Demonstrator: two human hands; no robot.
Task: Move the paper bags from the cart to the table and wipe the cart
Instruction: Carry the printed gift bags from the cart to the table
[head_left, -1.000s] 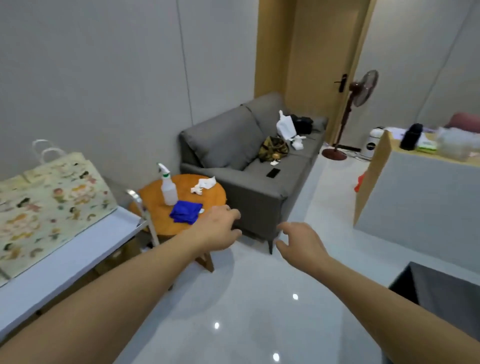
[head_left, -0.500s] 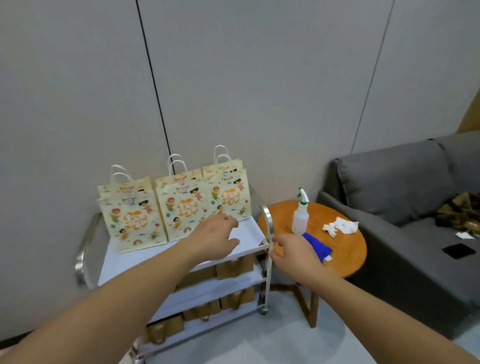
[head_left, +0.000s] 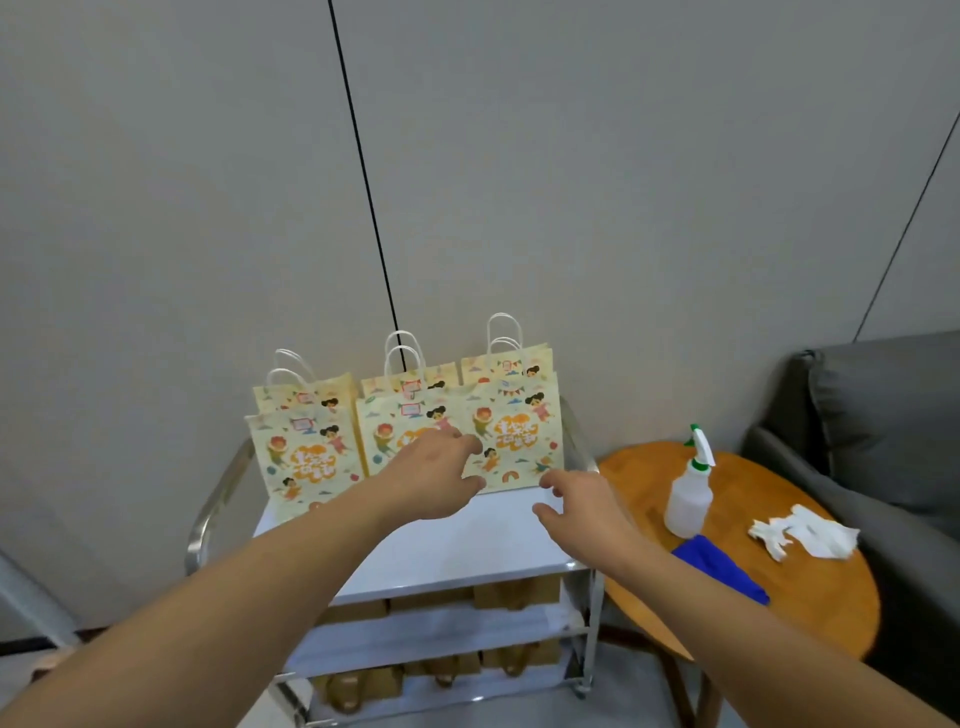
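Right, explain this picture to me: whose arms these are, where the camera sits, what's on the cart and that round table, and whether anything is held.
There is no machine; a person wears one camera on the head, looking forward and down, so both arms are theirs. The left hand and right hand reach over the cart, fingers relaxed, holding nothing. Patterned paper bags with white handles stand upright along the back of the cart's top shelf; brown bags sit on the lower shelves. On the round wooden table beside it are a spray bottle, a blue cloth and crumpled white tissue.
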